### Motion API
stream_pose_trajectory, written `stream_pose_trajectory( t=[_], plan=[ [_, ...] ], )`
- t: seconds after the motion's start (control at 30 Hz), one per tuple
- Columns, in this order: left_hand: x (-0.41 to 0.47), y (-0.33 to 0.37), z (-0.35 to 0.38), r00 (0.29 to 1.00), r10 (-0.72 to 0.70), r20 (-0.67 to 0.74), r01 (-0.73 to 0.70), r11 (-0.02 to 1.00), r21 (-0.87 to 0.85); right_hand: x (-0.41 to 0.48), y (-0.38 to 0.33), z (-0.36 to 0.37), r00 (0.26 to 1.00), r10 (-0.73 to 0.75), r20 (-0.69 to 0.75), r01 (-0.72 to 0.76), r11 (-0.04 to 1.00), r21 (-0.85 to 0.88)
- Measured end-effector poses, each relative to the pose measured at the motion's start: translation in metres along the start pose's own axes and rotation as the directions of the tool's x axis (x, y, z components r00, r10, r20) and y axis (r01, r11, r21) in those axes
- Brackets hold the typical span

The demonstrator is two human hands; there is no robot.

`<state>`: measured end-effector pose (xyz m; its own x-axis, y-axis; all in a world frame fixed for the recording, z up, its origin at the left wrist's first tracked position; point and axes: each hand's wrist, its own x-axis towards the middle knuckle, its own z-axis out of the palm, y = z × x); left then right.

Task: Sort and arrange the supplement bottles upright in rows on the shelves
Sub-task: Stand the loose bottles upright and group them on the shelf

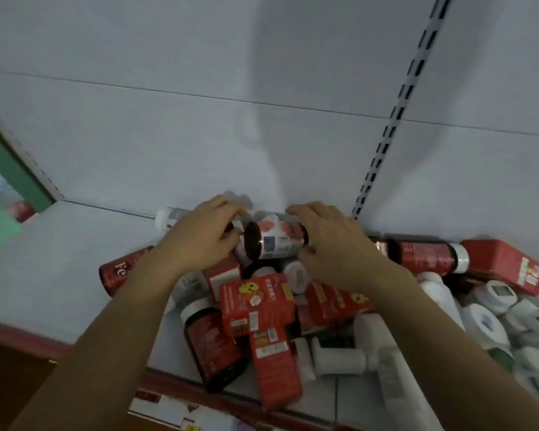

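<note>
Past the near red boxes [257,303], my right hand [330,244] cups the dark bottle [274,241] lying atop the far pile, left hand [206,234] curled at its base with its grip unclear; probably light and slick, so I'd take it mid-body.

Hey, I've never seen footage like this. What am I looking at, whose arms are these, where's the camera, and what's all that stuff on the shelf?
There is no machine here. These are a person's two bare arms, filmed by one wide-angle camera worn on the head, looking forward and down. That is why the arms come in from the bottom edge. They reach onto a pale shelf with a white back panel. A jumbled pile lies on the shelf: red boxes, dark red bottles and many white bottles, mostly on their sides. The right hand grips a dark bottle with a white and red label, lying sideways on top of the pile. The left hand, fingers curled, is at that bottle's dark end. I cannot tell whether it holds anything.
</note>
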<state>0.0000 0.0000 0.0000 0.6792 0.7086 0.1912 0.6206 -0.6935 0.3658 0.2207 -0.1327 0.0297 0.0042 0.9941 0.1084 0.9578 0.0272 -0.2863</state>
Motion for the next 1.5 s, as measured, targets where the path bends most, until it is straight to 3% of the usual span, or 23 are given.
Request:
stream_pose_trajectory(
  t=[0.13, 0.23, 0.37, 0.53, 0.7, 0.87, 0.93, 0.97, 1.0, 1.03, 1.1, 1.17, 1.23, 1.3, 1.37, 1.43, 1.5],
  plan=[
    [-0.01, -0.043, 0.011, 0.973, -0.128, 0.191, 0.12, 0.991, 0.052, 0.016, -0.006, 0.012, 0.985, 0.007, 0.174, 0.025, 0.983, -0.184],
    [-0.017, -0.056, 0.016, 0.972, -0.105, 0.209, 0.116, 0.992, -0.042, 0.03, 0.007, 0.013, 0.97, 0.033, 0.24, -0.011, 0.996, -0.091],
    [-0.019, -0.059, 0.015, 0.976, -0.075, 0.207, 0.109, 0.981, -0.159, 0.044, 0.022, -0.002, 0.942, -0.059, 0.331, 0.018, 0.992, 0.127],
    [-0.017, -0.06, 0.016, 0.977, -0.075, 0.2, 0.102, 0.986, -0.129, 0.029, 0.032, -0.012, 0.997, 0.066, 0.027, -0.071, 0.891, 0.449],
    [0.003, -0.054, 0.015, 0.955, -0.162, 0.249, 0.161, 0.987, 0.024, 0.016, 0.029, -0.001, 0.947, 0.162, -0.278, -0.057, 0.934, 0.352],
    [0.016, -0.045, 0.019, 0.959, -0.18, 0.221, 0.148, 0.977, 0.152, 0.006, 0.024, 0.003, 0.933, 0.259, -0.251, -0.158, 0.918, 0.364],
    [0.007, -0.049, 0.013, 0.986, -0.148, 0.084, 0.146, 0.989, 0.027, 0.003, 0.021, 0.004, 0.933, 0.26, -0.249, -0.164, 0.922, 0.351],
    [-0.001, -0.05, 0.008, 0.987, -0.159, -0.005, 0.156, 0.977, -0.145, 0.003, 0.018, 0.003, 0.928, 0.256, -0.272, -0.153, 0.925, 0.347],
    [-0.01, -0.049, -0.001, 0.973, -0.219, -0.073, 0.176, 0.907, -0.382, 0.003, 0.013, 0.002, 0.921, 0.249, -0.301, -0.141, 0.93, 0.339],
    [-0.019, -0.049, -0.01, 0.948, -0.307, -0.089, 0.189, 0.762, -0.62, 0.005, 0.006, 0.001, 0.912, 0.243, -0.331, -0.129, 0.935, 0.33],
    [-0.035, -0.051, -0.028, 0.901, -0.434, 0.014, 0.193, 0.369, -0.909, 0.013, -0.012, -0.002, 0.901, 0.234, -0.367, -0.116, 0.942, 0.316],
    [-0.049, -0.069, -0.042, 0.864, -0.484, 0.135, 0.173, 0.033, -0.984, 0.029, -0.037, -0.002, 0.909, 0.201, -0.365, -0.085, 0.947, 0.31],
    [-0.06, -0.097, -0.058, 0.852, -0.496, 0.168, 0.108, -0.146, -0.983, 0.052, -0.066, 0.001, 0.93, 0.139, -0.34, -0.034, 0.955, 0.296],
    [-0.072, -0.132, -0.073, 0.843, -0.526, 0.111, 0.066, -0.104, -0.992, 0.078, -0.096, 0.009, 0.954, 0.056, -0.296, 0.027, 0.962, 0.271],
    [-0.084, -0.173, -0.082, 0.807, -0.591, -0.013, 0.091, 0.146, -0.985, 0.106, -0.13, 0.019, 0.965, -0.02, -0.262, 0.092, 0.959, 0.267],
    [-0.096, -0.211, -0.082, 0.769, -0.629, -0.114, 0.206, 0.412, -0.888, 0.133, -0.166, 0.032, 0.968, -0.069, -0.24, 0.137, 0.95, 0.28],
    [-0.103, -0.24, -0.076, 0.762, -0.634, -0.127, 0.303, 0.524, -0.796, 0.158, -0.198, 0.048, 0.973, -0.099, -0.211, 0.152, 0.955, 0.255]
  ],
)
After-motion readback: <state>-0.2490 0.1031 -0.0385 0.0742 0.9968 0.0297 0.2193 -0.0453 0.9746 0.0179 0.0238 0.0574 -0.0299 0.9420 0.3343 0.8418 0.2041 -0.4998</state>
